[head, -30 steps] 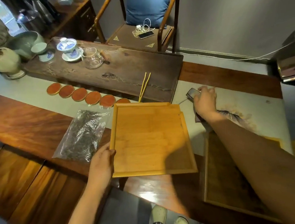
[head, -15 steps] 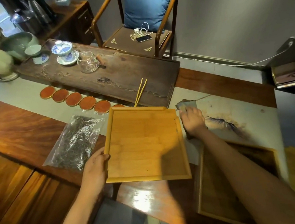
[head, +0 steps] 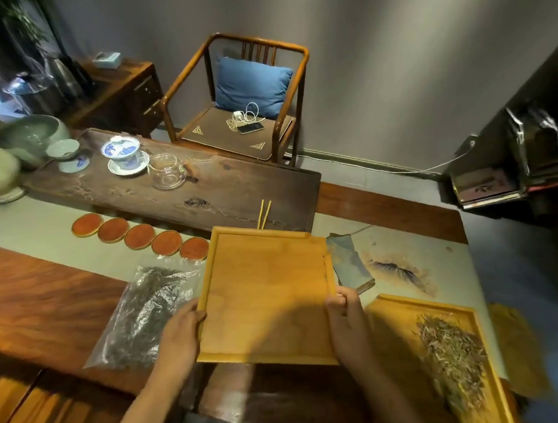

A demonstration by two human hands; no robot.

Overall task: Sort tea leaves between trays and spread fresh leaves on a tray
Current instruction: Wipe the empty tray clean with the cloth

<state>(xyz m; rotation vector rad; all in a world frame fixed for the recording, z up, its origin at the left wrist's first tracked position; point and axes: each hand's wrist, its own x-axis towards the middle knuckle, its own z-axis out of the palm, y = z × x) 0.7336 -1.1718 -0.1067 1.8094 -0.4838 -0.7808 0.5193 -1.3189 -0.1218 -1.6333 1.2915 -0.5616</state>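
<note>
While both hands, left (head: 180, 336) and right (head: 346, 319), grip the bare square bamboo tray (head: 267, 295), shifting it toward 9 o'clock risks shoving the clear plastic bag of dark leaves (head: 145, 315) along the desk (head: 38, 307).

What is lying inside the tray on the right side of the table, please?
The right tray holds a loose heap of pale green-grey tea leaves along its right half. Its left half shows bare bamboo; its near end runs out of frame, so anything there is unseen.

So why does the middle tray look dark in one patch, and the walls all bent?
Head view: the person's own shadow falls across the empty tray between the left hand and right hand; the wide-angle lens bows the chair and walls; edges look soft.
</note>
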